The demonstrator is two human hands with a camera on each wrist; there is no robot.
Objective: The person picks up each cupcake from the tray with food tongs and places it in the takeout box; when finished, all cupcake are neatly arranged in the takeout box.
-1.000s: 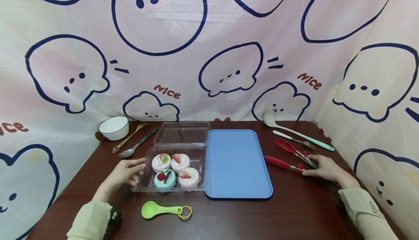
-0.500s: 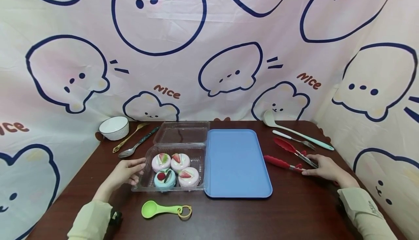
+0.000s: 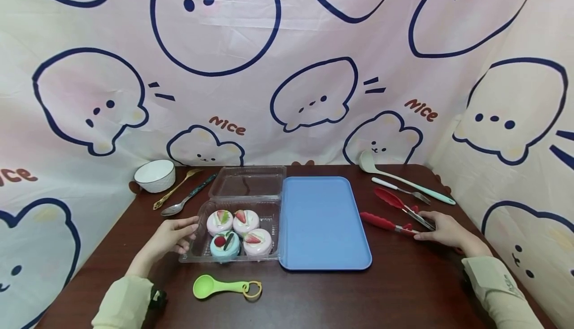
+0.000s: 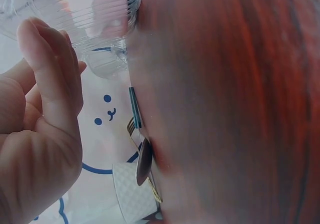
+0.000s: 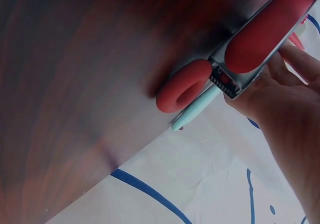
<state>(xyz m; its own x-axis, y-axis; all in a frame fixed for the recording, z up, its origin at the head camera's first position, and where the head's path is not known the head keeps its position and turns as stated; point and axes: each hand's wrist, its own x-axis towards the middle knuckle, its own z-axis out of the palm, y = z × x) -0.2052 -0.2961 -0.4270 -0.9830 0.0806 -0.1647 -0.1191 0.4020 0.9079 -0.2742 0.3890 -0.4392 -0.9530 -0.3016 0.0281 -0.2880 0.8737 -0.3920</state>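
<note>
A clear plastic cake box (image 3: 233, 259) lies with its lid (image 3: 248, 182) folded back. Inside sit several small round cakes, including a blue one (image 3: 225, 251) with a red berry and pink ones (image 3: 257, 248) topped with strawberry. My left hand (image 3: 168, 239) rests its loosely bent fingers at the box's left wall. In the left wrist view those fingers (image 4: 55, 78) are close to the ribbed plastic. On the right, my right hand (image 3: 444, 229) grips the steel handles of red-tipped tongs (image 3: 383, 221), whose two arms are spread. The right wrist view shows the tongs' red ring (image 5: 185, 86).
A blue tray (image 3: 325, 224) lies against the box's right side. Nearer me is a green measuring spoon (image 3: 224, 286). Back left are a white bowl (image 3: 155, 177), a gold fork (image 3: 177, 189) and a spoon (image 3: 188, 197). A ladle (image 3: 403, 178) and white-handled fork (image 3: 394, 187) lie back right.
Everything in the head view shifts very slightly to the left. Both hands keep their places on the box and the tongs.
</note>
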